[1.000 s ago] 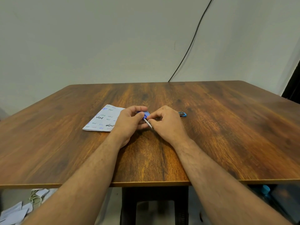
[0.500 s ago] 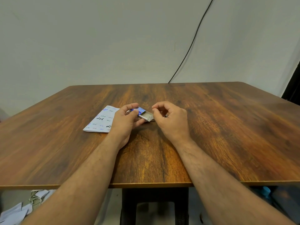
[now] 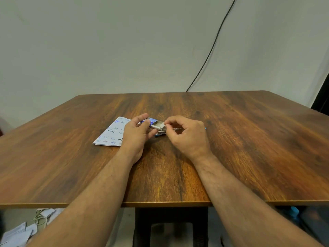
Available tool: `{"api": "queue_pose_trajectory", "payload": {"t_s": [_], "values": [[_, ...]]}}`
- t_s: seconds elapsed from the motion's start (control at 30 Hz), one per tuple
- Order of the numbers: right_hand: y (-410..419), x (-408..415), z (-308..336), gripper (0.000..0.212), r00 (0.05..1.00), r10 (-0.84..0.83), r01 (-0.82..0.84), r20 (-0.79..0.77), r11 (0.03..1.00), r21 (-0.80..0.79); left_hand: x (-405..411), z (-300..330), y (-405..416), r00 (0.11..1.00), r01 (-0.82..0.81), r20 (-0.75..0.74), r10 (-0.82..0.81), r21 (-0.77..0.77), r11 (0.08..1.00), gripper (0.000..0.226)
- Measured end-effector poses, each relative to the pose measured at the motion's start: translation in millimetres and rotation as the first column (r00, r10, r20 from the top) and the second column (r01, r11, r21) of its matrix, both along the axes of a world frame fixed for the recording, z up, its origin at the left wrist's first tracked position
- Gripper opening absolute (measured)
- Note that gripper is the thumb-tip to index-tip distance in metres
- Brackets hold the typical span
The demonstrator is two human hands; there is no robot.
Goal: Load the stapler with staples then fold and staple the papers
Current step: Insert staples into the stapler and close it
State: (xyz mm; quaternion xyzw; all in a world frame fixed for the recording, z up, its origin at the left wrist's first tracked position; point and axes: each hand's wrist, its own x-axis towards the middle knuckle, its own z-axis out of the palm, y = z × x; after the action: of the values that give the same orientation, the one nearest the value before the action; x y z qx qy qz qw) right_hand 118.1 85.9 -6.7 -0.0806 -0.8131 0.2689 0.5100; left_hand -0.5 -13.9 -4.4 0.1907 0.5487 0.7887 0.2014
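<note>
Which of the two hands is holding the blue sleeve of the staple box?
The left hand grips the blue sleeve; the right hand pinches the tray.

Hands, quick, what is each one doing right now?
Left hand: grips the small blue staple box.
Right hand: pinches the box's pale cardboard tray.

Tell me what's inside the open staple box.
The staple box tray, slid open, shows a pale interior; staples can't be made out. The right hand fingertips cover its end.

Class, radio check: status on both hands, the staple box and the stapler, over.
Left hand grips small blue staple box; right hand pinches its pulled-out tray. Blue stapler lies beneath, mostly hidden. Printed paper unfolded. Nothing obstructing.
</note>
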Motion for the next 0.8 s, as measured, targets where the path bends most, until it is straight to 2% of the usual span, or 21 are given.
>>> {"api": "queue_pose_trajectory", "payload": {"t_s": [0.3,0.53,0.8], "values": [[1.1,-0.2,-0.6,0.009,0.998,0.025,-0.027,0.065,0.999,0.029,-3.0,0.3,-0.1,0.998,0.030,0.047,-0.031,0.011,0.999,0.043],[2.0,-2.9,-1.3,0.012,0.999,0.020,-0.019,0.041,1.000,-0.024,-2.8,-0.3,0.4,0.996,0.055,0.065,-0.057,0.032,0.998,0.044],[0.8,-2.9,0.5,0.011,1.000,0.027,-0.028,-0.003,0.992,-0.123,-3.2,-2.0,-3.7,0.988,0.156,-0.006,-0.156,0.030,0.987,0.079]]}}
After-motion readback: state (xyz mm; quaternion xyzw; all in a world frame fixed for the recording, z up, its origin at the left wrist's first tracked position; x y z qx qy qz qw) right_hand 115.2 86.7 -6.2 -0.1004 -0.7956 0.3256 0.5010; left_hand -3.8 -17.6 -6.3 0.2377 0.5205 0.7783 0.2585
